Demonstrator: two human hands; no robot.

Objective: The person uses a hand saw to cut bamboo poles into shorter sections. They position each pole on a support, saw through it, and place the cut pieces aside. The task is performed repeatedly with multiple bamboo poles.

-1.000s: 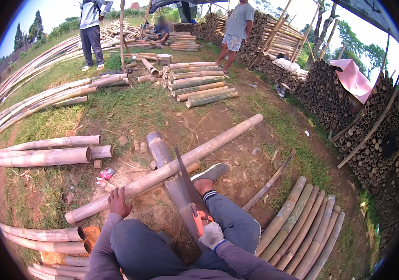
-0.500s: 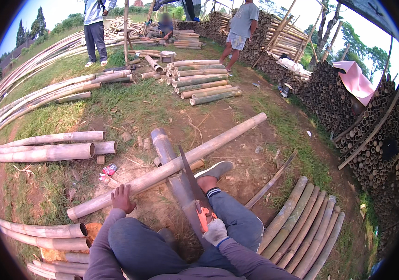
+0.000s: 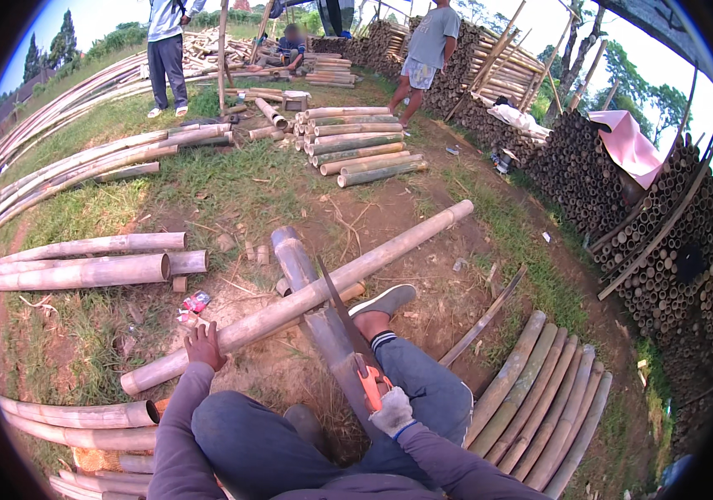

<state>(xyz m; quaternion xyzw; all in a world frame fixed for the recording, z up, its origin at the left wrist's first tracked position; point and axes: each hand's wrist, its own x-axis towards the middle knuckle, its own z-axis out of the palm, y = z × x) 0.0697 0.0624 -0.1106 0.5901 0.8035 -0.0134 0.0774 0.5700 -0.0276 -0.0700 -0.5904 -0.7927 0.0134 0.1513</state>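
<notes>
While the saw (image 3: 352,332) stays gripped, the left hand (image 3: 205,347) shifts leftward.

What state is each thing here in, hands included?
Left hand: bare, resting on the bamboo pole
Right hand: gloved, gripping the handsaw
Handsaw: blade crossing the pole, cut depth unclear
Bamboo pole: one piece, lying across thicker bamboo
Pink sheet: draped over stacked bamboo
</notes>
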